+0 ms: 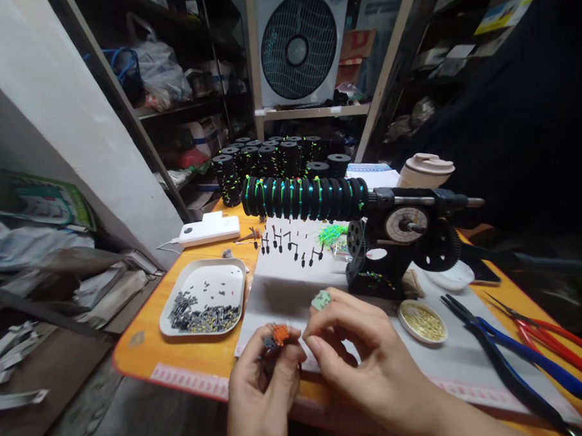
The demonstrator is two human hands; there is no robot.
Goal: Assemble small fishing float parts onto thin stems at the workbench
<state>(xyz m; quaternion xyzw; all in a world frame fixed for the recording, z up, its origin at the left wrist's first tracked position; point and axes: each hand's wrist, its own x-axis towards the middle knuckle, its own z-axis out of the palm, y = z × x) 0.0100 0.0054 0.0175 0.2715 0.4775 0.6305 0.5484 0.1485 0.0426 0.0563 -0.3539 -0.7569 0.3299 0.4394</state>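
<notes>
My left hand (267, 384) is closed low in front of the table, thumb against fingers. A small rough orange patch (281, 334) and a dark grey patch (269, 343) show at its fingertips; whether they are held or wrapped on cannot be told. Just to its right, my right hand (362, 349) has thumb and index finger pinched together, and anything between them is too small to see. On one of its fingers sits a pale green crumpled patch (321, 300). Above both hands stretches a black ribbed roller (305, 198) wound with green and blue beaded cord, with small dark weights hanging below.
A white tray (182, 279) of small dark pieces lies left. A geared stand (386, 248) carries the roller. At right are a dish (407, 304) of golden bits, blue-handled pliers (511, 353) and red-handled pliers (537, 331). Black spools (288, 160) stand behind, before a fan (298, 48).
</notes>
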